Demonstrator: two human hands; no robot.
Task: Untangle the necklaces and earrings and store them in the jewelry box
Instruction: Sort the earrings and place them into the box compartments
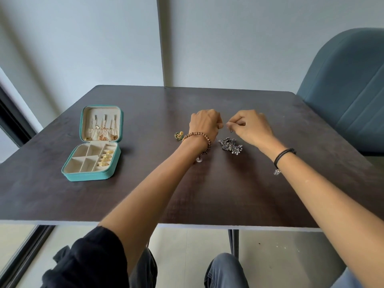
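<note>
So both hands are up near the middle of the tabletop (145, 194), working something tiny between them. My right hand (250, 128) has its grip pressed together on what looks like a thin dark hook or wire, too small to say more. The left hand (204, 123) is curled shut, fingertips toward the right one, but I can't tell what it's pinching, if anything.

Just on the near side of the hands sits a dark silver jewelry clump (229, 144), looks like it's still knotted. A gold-and-green earring (179, 135) lies just left of the left wrist. The teal jewelry box (91, 171) is open near the left edge, well apart from the hands, with gold chains hanging in the lid and gold earrings (105, 157) in the right-hand slots.

What worries me:
- pulling the fine piece too hard probably bends the hook or tightens a knot
- the left wrist hovers right by the gold-and-green earring, so a careless shift could sweep it away
- the beaded bracelet (202, 140) on that wrist dangles a charm that could snag the clump
</note>
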